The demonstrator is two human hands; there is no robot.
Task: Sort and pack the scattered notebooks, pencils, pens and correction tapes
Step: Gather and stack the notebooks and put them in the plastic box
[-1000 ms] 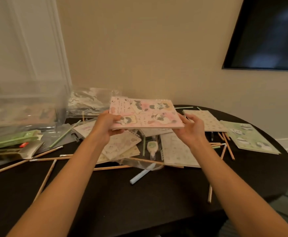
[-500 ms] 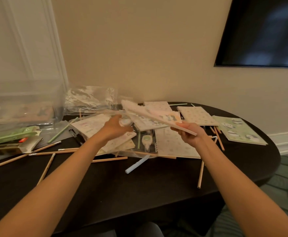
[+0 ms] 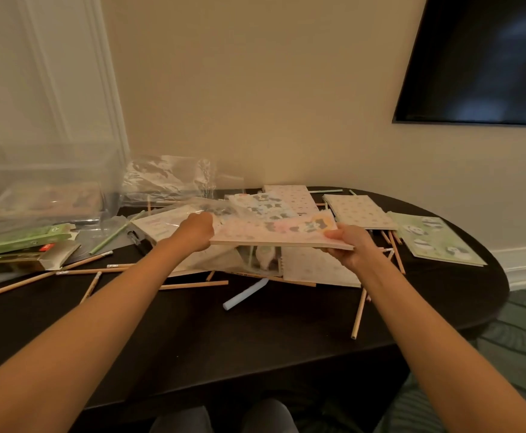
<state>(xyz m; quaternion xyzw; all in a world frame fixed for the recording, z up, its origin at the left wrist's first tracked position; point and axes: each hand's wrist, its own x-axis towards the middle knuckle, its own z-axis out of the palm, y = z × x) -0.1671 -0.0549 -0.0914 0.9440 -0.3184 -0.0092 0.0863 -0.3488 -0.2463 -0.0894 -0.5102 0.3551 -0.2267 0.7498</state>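
Above the dark table's point(image 3: 255, 339) centre, your right hand point(image 3: 347, 245) is pinching the pink notebook point(image 3: 271, 234), now levelling from its earlier tilt. Your left hand point(image 3: 196, 231) is gripping the clear sleeve point(image 3: 224, 259); bagging is apparently starting.

Notebooks point(image 3: 361, 210) right, bin point(image 3: 36, 189) left

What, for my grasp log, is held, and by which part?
Pink panda-print notebook: right hand grip on its right corner; left hand grip at its left end, whether on notebook or clear plastic unclear.
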